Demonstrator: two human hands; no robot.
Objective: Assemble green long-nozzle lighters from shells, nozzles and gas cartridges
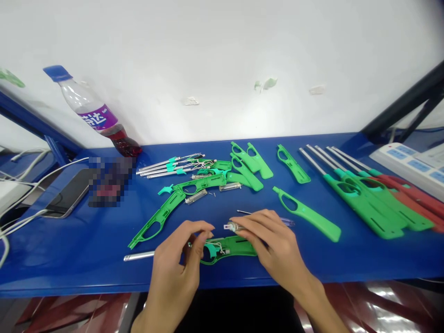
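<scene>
My right hand (277, 243) grips a small lighter fuel tank (231, 226), its valve end pointing left. My left hand (178, 263) faces it, thumb and forefinger pinched together; whatever is between the tips is too small to make out. Below both hands lies an open green lighter shell half (239, 245), with a teal trigger (212, 250) and white wires inside. A metal lighter tube (139, 255) sticks out to the left of my left hand. Behind my right hand a screwdriver with a clear handle (287, 222) is partly hidden.
Several green shell halves (161, 217), loose fuel tanks (196, 196) and metal tubes with wires (166, 167) lie further back. Assembled lighters (364, 203) sit at the right beside a power strip (409, 162). A drink bottle (100, 115) and a phone (71, 194) are at the left.
</scene>
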